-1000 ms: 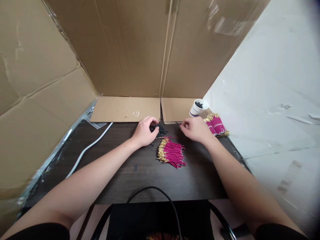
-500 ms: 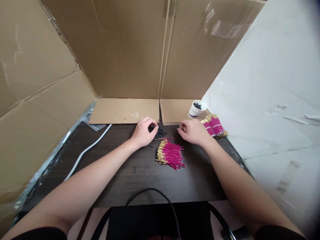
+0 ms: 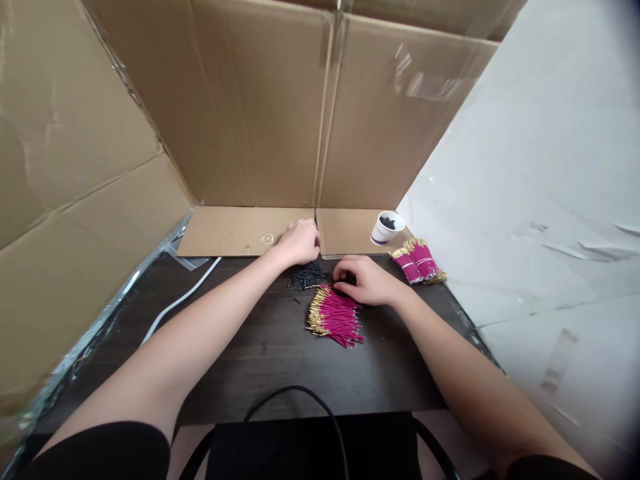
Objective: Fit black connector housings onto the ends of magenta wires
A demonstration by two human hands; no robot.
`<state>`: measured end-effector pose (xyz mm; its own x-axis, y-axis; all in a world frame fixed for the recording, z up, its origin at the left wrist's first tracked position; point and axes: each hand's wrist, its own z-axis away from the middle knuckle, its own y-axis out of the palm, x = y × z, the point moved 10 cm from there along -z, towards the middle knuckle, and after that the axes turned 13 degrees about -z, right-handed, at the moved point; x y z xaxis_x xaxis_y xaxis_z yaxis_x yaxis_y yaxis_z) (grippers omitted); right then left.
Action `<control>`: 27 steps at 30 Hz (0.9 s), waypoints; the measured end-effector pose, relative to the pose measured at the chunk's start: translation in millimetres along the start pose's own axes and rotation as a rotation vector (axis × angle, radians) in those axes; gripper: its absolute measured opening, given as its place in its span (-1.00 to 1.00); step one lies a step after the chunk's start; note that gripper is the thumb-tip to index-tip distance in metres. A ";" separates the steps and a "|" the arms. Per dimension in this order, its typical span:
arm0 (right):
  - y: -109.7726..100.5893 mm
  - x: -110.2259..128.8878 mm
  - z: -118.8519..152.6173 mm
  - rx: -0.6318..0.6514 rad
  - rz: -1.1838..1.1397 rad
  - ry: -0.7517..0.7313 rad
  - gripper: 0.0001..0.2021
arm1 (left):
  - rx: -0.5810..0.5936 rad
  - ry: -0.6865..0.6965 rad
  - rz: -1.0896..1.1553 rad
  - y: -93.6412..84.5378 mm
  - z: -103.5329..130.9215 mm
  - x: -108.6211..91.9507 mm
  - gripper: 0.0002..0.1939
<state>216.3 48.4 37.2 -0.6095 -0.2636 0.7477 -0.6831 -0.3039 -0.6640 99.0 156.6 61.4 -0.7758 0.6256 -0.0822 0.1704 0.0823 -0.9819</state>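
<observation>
A fanned pile of magenta wires [image 3: 340, 315] with gold tips lies on the dark table, gold ends to the left. Just above it is a heap of small black tube pieces [image 3: 306, 275]. My left hand [image 3: 300, 241] is over the far edge of that heap, its fingers curled closed and pointing down; what they hold is hidden. Over the upper right of the wire pile, my right hand [image 3: 364, 279] has its fingers bent in toward the thumb, and I cannot make out anything between them.
A white paper cup [image 3: 387, 229] with black pieces inside stands at the back right. Tied bundles of magenta wires [image 3: 419, 261] lie beside it. A pale rubber band [image 3: 267, 239] rests on the cardboard strip [image 3: 220, 230]. A white cable [image 3: 180, 303] runs along the left.
My left hand has moved away from me and to the right, uncovering the black heap. My right hand has come left and nearer, over the wire pile. The view has tilted slightly.
</observation>
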 end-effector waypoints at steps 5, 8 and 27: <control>0.2 -0.9 0.3 0.010 -0.003 0.012 -0.87 | 0.103 0.051 -0.081 1.6 -10.7 -8.5 -0.83; 1.5 -4.1 -0.4 0.023 0.012 0.031 -0.88 | 0.118 0.067 -0.062 3.9 -16.1 -8.5 -0.85; 9.2 3.2 4.8 0.108 0.115 0.080 -0.82 | -0.329 -0.395 1.066 2.5 46.9 52.4 -0.88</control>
<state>210.0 40.4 33.5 -0.7139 -0.2302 0.6614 -0.5628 -0.3734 -0.7374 30.3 153.2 46.7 -0.2714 0.2204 -0.9369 0.9484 -0.1043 -0.2993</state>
